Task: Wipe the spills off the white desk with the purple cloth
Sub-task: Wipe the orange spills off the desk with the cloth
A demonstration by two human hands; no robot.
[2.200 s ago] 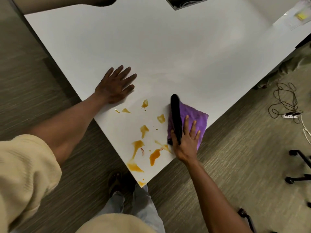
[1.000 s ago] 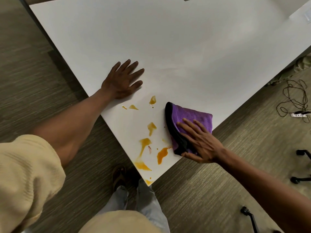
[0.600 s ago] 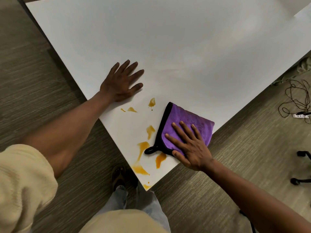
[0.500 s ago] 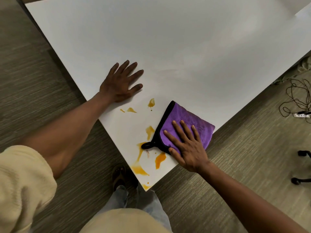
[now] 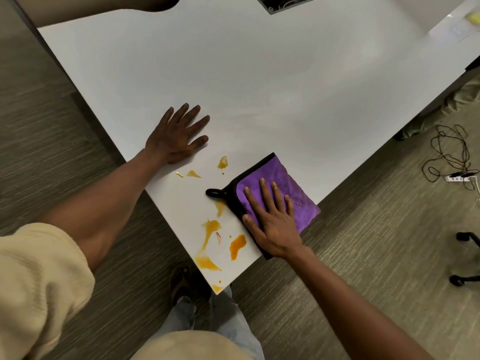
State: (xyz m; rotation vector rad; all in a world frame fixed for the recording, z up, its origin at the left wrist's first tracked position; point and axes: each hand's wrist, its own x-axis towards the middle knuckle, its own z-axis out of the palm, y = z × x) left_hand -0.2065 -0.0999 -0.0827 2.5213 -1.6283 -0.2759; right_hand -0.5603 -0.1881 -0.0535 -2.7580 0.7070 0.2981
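Note:
The purple cloth [image 5: 284, 175] with a black border and a black loop lies flat near the desk's near corner, partly over the right edge. My right hand [image 5: 272, 219] presses flat on it, fingers spread. Several orange spills [image 5: 237, 246] dot the white desk [image 5: 259, 81] left of the cloth and down to the corner tip. Small orange drops [image 5: 222, 162] sit above the cloth's loop. My left hand [image 5: 176, 136] rests flat on the desk, fingers apart, holding nothing.
A dark cable opening [image 5: 288, 2] is cut into the desk's far side. A paper with a yellow item [image 5: 465, 24] lies at the far right. Tangled cords and a power strip [image 5: 457, 157] lie on the floor. Chair casters [image 5: 465, 255] stand at right. My shoe [image 5: 183, 281] is below the corner.
My right hand has turned the cloth and spread it flat, and the loop now points left toward the spills. The spills at the cloth's left edge are covered. My left hand has stayed put.

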